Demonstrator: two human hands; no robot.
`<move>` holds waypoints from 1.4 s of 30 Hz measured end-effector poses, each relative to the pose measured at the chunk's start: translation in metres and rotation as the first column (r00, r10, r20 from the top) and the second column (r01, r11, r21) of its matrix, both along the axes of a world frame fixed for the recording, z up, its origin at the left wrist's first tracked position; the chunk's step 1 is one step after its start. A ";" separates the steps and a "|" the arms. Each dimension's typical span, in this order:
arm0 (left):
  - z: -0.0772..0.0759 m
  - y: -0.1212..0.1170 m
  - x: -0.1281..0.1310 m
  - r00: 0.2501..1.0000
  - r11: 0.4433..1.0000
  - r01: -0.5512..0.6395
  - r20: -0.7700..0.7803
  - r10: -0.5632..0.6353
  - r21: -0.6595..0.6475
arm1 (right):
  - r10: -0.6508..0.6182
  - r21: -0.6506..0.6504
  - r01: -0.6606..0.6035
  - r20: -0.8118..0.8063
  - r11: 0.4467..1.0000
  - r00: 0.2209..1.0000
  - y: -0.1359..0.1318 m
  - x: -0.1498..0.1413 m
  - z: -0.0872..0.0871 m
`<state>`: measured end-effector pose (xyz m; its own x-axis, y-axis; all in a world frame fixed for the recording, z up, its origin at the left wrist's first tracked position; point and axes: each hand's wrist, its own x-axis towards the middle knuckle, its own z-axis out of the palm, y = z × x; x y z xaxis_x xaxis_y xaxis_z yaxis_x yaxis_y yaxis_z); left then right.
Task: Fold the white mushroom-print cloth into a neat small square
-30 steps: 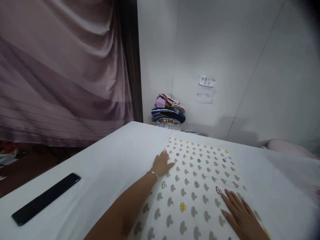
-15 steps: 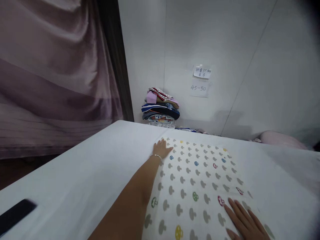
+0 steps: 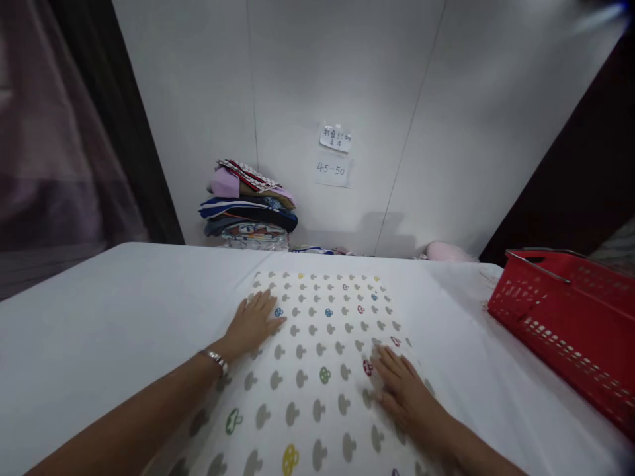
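A white cloth (image 3: 307, 334) printed with grey and a few coloured mushrooms lies flat on the white-covered table, its near end running out of view. My left hand (image 3: 252, 324), with a bracelet at the wrist, rests palm down on the cloth's left edge, fingers spread. On the right edge lies my right hand (image 3: 399, 383), slightly blurred, its fingers stretched out flat against the fabric. Neither hand grasps anything.
A red plastic basket (image 3: 570, 317) with metal handles stands on the table at the right. Folded clothes (image 3: 251, 205) are stacked behind the table's far edge. A pink curtain (image 3: 69, 165) hangs at the left, and paper notes (image 3: 333, 170) are on the wall.
My view has swung right, bringing the red basket in and leaving the dark object out of view. My left hand has come nearer along the left edge; my right hand has moved farther up the cloth.
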<state>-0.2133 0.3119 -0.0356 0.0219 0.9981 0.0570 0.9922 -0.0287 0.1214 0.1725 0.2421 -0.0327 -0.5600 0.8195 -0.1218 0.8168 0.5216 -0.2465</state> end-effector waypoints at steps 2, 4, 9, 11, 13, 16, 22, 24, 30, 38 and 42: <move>-0.007 -0.010 0.000 1.000 1.000 0.002 -0.010 -0.002 -0.004 | -0.013 0.028 0.013 -0.011 1.000 1.000 0.029 -0.019 0.009; -0.012 -0.014 -0.002 0.999 1.000 -0.002 -0.032 0.003 0.012 | -0.069 0.026 0.069 0.005 0.997 0.998 0.067 -0.042 0.012; -0.015 -0.012 -0.003 0.997 0.999 0.010 -0.071 -0.007 0.042 | -0.284 0.092 0.280 0.027 0.956 0.959 0.170 -0.071 0.002; -0.016 -0.012 -0.004 0.998 0.999 0.005 -0.064 -0.002 0.047 | -0.369 0.101 0.364 0.045 0.926 0.928 0.199 -0.063 -0.005; -0.018 -0.011 -0.005 0.998 0.998 0.006 -0.062 -0.003 0.059 | -0.417 0.108 0.410 0.055 0.906 0.907 0.219 -0.051 -0.011; -0.019 -0.010 -0.005 0.997 0.997 0.022 -0.074 -0.016 0.075 | -0.418 0.132 0.408 0.054 0.903 0.907 0.233 -0.035 -0.019; -0.017 -0.011 -0.003 0.998 0.997 0.008 -0.063 -0.003 0.072 | -0.434 0.145 0.423 0.054 0.895 0.899 0.237 -0.036 -0.018; -0.017 -0.012 -0.003 0.998 0.996 0.015 -0.061 -0.009 0.083 | -0.441 0.125 0.430 0.076 0.894 0.894 0.231 -0.041 -0.014; -0.017 -0.011 -0.003 0.999 0.999 0.002 -0.049 0.000 0.053 | -0.330 0.113 0.324 0.042 0.939 0.943 0.155 -0.033 -0.015; -0.002 -0.024 0.015 0.997 0.997 -0.059 -0.048 0.061 0.047 | -0.289 -0.015 0.289 -0.046 0.957 0.956 -0.018 0.051 -0.015; -0.002 -0.071 0.053 0.997 0.998 0.067 0.027 -0.068 0.010 | -0.334 -0.070 0.328 -0.127 0.942 0.934 -0.086 0.085 -0.019</move>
<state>-0.1605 0.2407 -0.0376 0.0874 0.9939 0.0678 0.9843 -0.0966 0.1474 0.2570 0.1564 -0.0520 -0.2717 0.9564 -0.1071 0.8987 0.2124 -0.3837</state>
